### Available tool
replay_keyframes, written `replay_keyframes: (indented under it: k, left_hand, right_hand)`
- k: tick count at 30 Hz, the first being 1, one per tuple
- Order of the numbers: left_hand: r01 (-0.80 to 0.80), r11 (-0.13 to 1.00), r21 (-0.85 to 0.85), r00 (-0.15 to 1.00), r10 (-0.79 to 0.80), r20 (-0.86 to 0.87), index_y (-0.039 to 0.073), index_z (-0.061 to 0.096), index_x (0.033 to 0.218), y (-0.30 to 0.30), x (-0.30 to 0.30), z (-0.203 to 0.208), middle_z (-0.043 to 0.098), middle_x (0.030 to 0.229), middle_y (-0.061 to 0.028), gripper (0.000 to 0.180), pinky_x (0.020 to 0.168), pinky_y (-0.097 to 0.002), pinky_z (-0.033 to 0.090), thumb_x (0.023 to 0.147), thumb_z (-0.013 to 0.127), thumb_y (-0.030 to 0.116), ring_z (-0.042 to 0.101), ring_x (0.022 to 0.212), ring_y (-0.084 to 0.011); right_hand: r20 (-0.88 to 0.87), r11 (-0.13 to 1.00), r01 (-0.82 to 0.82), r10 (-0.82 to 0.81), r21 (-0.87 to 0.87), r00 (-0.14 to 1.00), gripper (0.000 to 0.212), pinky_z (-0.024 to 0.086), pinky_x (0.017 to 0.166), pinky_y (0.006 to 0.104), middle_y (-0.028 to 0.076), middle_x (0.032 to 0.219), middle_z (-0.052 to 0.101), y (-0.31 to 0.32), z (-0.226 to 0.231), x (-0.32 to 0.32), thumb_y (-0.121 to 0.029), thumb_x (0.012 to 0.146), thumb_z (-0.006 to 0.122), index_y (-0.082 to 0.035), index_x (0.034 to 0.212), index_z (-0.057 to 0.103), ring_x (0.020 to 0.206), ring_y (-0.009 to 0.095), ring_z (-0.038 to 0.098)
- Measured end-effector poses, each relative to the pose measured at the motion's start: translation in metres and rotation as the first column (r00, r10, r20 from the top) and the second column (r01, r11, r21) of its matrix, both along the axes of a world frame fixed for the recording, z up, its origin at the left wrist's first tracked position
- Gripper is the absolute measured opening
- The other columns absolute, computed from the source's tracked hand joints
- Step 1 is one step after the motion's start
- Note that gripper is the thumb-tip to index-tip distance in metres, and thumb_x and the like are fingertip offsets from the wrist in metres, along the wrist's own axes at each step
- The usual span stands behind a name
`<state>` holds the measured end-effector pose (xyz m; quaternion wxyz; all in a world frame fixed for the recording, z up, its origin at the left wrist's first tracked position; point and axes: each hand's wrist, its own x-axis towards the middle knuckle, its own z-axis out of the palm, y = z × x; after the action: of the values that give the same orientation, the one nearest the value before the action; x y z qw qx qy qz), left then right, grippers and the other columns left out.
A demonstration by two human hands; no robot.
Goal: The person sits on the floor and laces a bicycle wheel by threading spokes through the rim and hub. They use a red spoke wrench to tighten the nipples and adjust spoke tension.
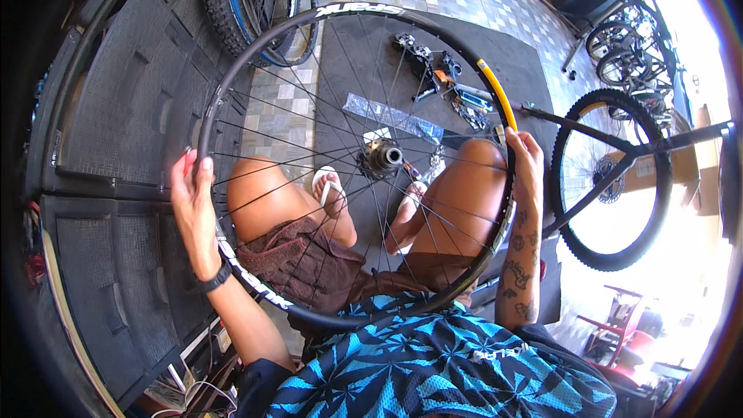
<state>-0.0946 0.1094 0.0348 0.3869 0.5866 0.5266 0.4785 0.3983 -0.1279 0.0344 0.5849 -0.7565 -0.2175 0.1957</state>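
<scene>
A bare bicycle wheel point(207, 128) without a tyre is held up over my lap, its black spokes running to a dark hub point(385, 159). At the left side of the rim is my left hand point(192, 193), closed around it with the thumb on the inner side. My right hand point(526, 166) grips the opposite side, thumb at the rim's edge. Just above that thumb a yellow strip point(499, 97) follows the rim. A brown towel point(294, 263) covers my thigh, seen through the spokes.
On the dark floor mat point(340, 54) ahead lie several bike parts point(457, 93) and a clear plastic packet point(391, 118). Black drawers point(124, 108) line the left. Tyred wheels point(259, 0) lean at the far left; a bike frame with a wheel point(607, 178) stands at right.
</scene>
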Motion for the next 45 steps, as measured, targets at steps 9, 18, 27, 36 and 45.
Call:
replay_keyframes:
  k: [9, 18, 27, 36, 45]
  left_hand:
    - [-0.131, 0.985, -0.112, 0.937, 0.16, 0.309, 0.0, 0.06, 0.125, -0.084, -0.002, 0.017, 0.07, 0.102, -0.0069, 0.032, 0.076, -0.028, 0.054, 0.103, 0.071, 0.021, 0.068, 0.089, -0.0142]
    - [-0.355, 0.934, 0.044, 0.927, 0.358, -0.113, -0.001, 0.067, 0.11, -0.136, -0.03, 0.037, 0.072, 0.097, -0.0099, 0.022, 0.066, -0.0313, 0.058, 0.104, 0.071, 0.019, 0.07, 0.078, -0.0151]
    - [-0.108, 0.616, 0.781, 0.424, 0.739, -0.524, 0.005, 0.059, 0.116, 0.048, -0.044, 0.167, 0.07, 0.112, -0.0126, 0.04, 0.099, -0.0478, 0.046, 0.083, 0.082, 0.007, 0.065, 0.107, -0.0342]
    - [-0.062, 0.693, 0.719, 0.75, 0.508, -0.425, 0.005, 0.06, 0.1, 0.015, -0.02, 0.186, 0.075, 0.084, -0.0112, 0.021, 0.075, -0.0416, 0.053, 0.1, 0.071, 0.023, 0.072, 0.075, -0.0284]
    - [0.111, 0.967, 0.227, 0.581, 0.122, -0.805, 0.011, 0.079, 0.103, 0.112, -0.046, 0.217, 0.077, 0.097, -0.0171, 0.035, 0.081, -0.0469, 0.056, 0.094, 0.074, 0.045, 0.072, 0.094, -0.0416]
  right_hand:
    - [0.108, 0.965, -0.252, 0.259, -0.075, 0.96, 0.028, 0.032, 0.066, 0.0244, -0.008, 0.077, 0.051, 0.088, 0.044, 0.06, -0.035, 0.1, 0.071, -0.011, 0.087, 0.068, 0.072, 0.005, 0.042]
    - [0.264, 0.894, -0.377, 0.435, -0.242, 0.861, 0.031, 0.032, 0.06, 0.0287, -0.006, 0.073, 0.054, 0.132, 0.006, 0.077, -0.035, 0.096, 0.072, -0.007, 0.083, 0.068, 0.068, 0.007, 0.044]
    - [0.501, 0.959, -0.283, 0.236, 0.019, 0.833, 0.044, 0.049, 0.104, 0.0364, 0.018, 0.126, 0.068, 0.102, 0.011, 0.068, -0.029, 0.102, 0.071, 0.001, 0.133, 0.061, 0.118, 0.023, 0.064]
    - [0.511, 0.982, -0.172, 0.106, 0.084, 0.853, 0.037, 0.044, 0.111, 0.0403, 0.015, 0.128, 0.068, 0.062, 0.02, 0.059, -0.021, 0.1, 0.07, 0.0, 0.13, 0.064, 0.124, 0.025, 0.061]
    - [0.604, 0.993, -0.114, 0.106, -0.025, 0.79, 0.035, 0.042, 0.111, 0.0466, 0.011, 0.132, 0.069, 0.051, 0.046, 0.042, -0.022, 0.101, 0.069, -0.007, 0.133, 0.065, 0.128, 0.027, 0.061]
